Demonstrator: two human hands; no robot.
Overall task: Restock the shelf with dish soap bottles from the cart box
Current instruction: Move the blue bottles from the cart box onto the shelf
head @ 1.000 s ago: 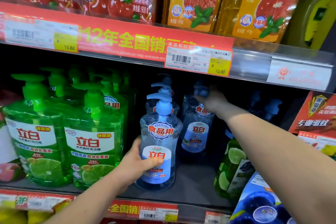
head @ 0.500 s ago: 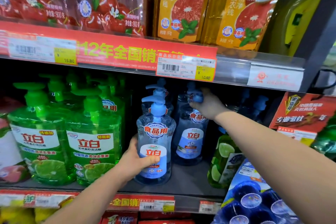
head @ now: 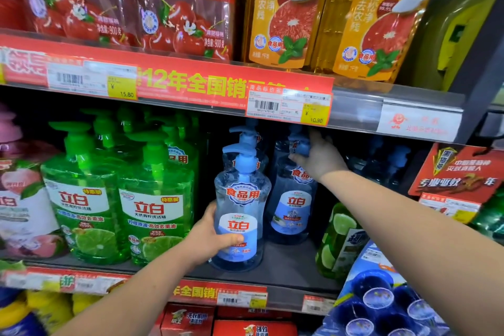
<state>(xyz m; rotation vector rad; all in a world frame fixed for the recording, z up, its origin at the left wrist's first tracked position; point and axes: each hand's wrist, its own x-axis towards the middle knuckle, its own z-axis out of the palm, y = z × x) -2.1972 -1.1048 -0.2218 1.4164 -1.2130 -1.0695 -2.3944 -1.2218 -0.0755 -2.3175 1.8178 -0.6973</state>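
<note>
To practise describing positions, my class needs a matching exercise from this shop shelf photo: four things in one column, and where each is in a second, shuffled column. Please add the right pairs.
Column one
1. left hand
2. right hand
3. green bottles
4. orange pouches

Column two
A. standing on the upper shelf
B. holding the pump of the rear blue bottle
C. standing to the left of both hands
D. gripping the lower body of the front blue bottle

Pairs: 1-D, 2-B, 3-C, 4-A
</note>
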